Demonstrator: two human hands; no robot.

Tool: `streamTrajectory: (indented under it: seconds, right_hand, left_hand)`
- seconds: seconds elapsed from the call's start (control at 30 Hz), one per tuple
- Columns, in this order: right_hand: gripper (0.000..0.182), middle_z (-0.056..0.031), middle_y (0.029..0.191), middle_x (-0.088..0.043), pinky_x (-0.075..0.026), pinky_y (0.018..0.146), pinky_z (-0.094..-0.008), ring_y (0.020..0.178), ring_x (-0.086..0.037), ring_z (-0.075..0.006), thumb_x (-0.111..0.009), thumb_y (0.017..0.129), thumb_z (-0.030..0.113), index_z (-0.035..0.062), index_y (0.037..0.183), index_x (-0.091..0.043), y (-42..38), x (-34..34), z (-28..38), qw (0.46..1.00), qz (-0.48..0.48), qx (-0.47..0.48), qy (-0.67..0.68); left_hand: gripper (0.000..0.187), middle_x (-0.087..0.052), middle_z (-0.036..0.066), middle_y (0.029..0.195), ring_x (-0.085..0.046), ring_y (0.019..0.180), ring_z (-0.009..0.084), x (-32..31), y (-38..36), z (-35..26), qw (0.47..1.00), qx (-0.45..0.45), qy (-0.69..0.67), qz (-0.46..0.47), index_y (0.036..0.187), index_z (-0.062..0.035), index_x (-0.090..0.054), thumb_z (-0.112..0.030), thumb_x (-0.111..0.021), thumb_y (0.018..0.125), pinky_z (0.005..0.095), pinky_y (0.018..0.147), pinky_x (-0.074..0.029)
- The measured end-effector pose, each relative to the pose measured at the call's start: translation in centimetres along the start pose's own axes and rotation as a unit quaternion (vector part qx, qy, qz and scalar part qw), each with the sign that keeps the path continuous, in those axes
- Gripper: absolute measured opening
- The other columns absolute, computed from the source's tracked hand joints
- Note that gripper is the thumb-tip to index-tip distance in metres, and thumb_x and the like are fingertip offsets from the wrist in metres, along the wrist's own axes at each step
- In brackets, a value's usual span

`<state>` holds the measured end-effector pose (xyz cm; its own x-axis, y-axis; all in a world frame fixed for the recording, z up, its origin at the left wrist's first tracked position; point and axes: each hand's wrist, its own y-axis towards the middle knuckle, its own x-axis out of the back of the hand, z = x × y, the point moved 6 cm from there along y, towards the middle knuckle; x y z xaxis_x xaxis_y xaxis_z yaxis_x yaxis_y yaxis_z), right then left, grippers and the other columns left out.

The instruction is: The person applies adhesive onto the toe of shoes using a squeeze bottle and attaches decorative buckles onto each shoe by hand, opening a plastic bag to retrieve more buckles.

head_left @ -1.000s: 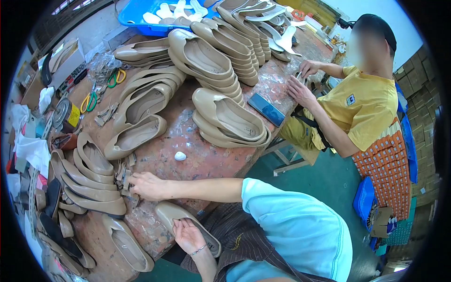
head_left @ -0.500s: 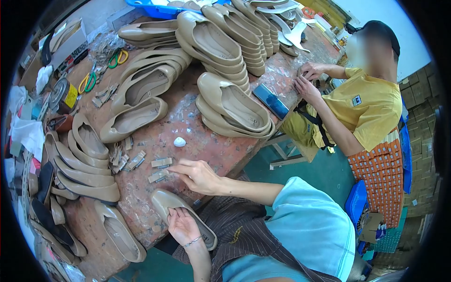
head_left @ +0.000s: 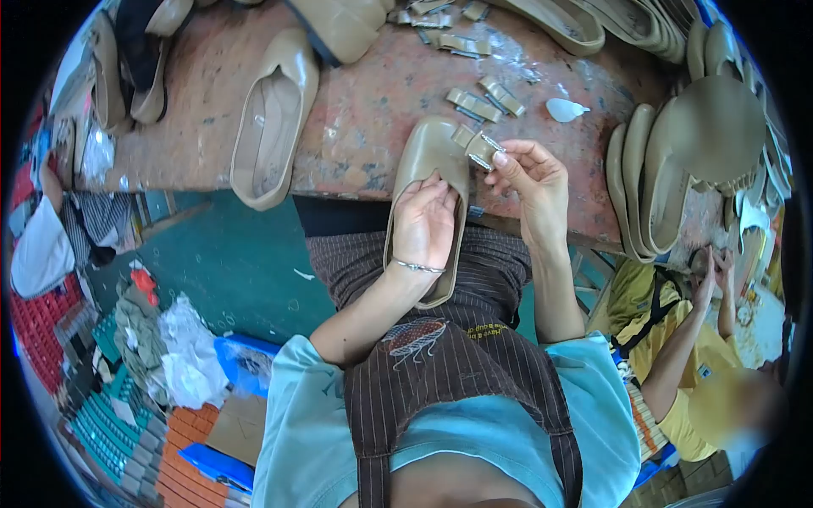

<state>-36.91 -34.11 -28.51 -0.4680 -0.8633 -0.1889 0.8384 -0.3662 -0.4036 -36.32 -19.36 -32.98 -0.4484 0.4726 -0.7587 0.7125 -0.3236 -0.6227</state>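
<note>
Partly hidden under the gripping left hand (head_left: 423, 224), the beige shoe (head_left: 430, 157) meets a buckle strap (head_left: 477, 146) pinched by the right hand (head_left: 529, 182).

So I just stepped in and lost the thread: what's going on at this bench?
A person is working on a beige flat shoe propped from lap to the table edge. The left hand steadies it inside; the right hand pinches a small beige strap piece at its toe. More pieces and shoes lie on the table. A co-worker sits nearby.

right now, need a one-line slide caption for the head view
Left hand steadies a beige shoe at the table edge while right hand holds a buckle strap against it.
</note>
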Motion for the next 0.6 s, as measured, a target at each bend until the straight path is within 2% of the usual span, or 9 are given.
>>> streamTrajectory:
  seconds: [0.03, 0.2, 0.27, 0.47, 0.6]
  right_hand:
    - [0.018, -0.0081, 0.078, -0.065, -0.05, 0.055, -0.0217, 0.063, -0.062, -0.012, -0.064, 0.084, 0.003, -0.0027, 0.101, -0.062, 0.0, -0.1, -0.2, 1.0, -0.001, -0.006, -0.019]
    - [0.01, -0.0063, 0.073, -0.064, -0.046, 0.051, -0.0212, 0.058, -0.058, -0.0102, -0.067, 0.082, 0.003, -0.0019, 0.09, -0.063, 0.6, -2.5, -0.1, 0.999, 0.042, -0.007, -0.016]
    - [0.009, -0.0046, 0.07, -0.063, -0.043, 0.048, -0.0198, 0.056, -0.056, -0.0079, -0.069, 0.08, 0.004, -0.0006, 0.084, -0.063, 1.1, -3.1, -0.7, 0.995, 0.059, -0.024, -0.071]
    - [0.011, -0.0008, 0.064, -0.061, -0.037, 0.045, -0.0163, 0.052, -0.052, -0.0034, -0.072, 0.077, 0.005, 0.0019, 0.082, -0.063, 1.8, -3.2, -0.5, 0.989, 0.049, -0.034, -0.133]
    - [0.014, -0.0028, 0.066, -0.063, -0.039, 0.044, -0.0164, 0.05, -0.053, -0.0038, -0.074, 0.076, 0.006, -0.0001, 0.081, -0.063, 2.1, -3.3, -0.7, 0.989, 0.056, -0.025, -0.138]
  left_hand:
    - [0.013, -0.059, 0.008, 0.096, -0.056, 0.095, 0.0172, -0.3, -0.1, 0.0, 1.0, 0.0, 0.012, -0.001, 0.094, 0.0009, -0.054, 0.005, -0.053, 0.082, 0.0312, 0.093, -0.042]
    - [0.019, -0.06, 0.012, 0.104, -0.056, 0.102, 0.0197, -0.5, 0.0, -0.1, 0.999, 0.006, 0.039, 0.011, 0.102, 0.0051, -0.054, 0.004, -0.05, 0.084, 0.0331, 0.098, -0.04]
    - [0.026, -0.056, 0.014, 0.114, -0.053, 0.109, 0.0223, -0.5, 0.0, -0.1, 0.998, 0.008, 0.037, 0.042, 0.109, 0.0073, -0.051, 0.002, -0.05, 0.083, 0.0347, 0.1, -0.039]
    - [0.026, -0.055, 0.015, 0.116, -0.052, 0.11, 0.0226, -0.4, 0.0, -0.1, 0.999, 0.005, 0.034, 0.024, 0.11, 0.0078, -0.051, 0.002, -0.049, 0.084, 0.0346, 0.101, -0.038]
    - [0.022, -0.059, 0.014, 0.109, -0.055, 0.104, 0.0208, -0.5, -0.1, -0.1, 1.0, 0.005, 0.03, 0.005, 0.105, 0.0071, -0.054, 0.004, -0.048, 0.084, 0.0339, 0.098, -0.04]
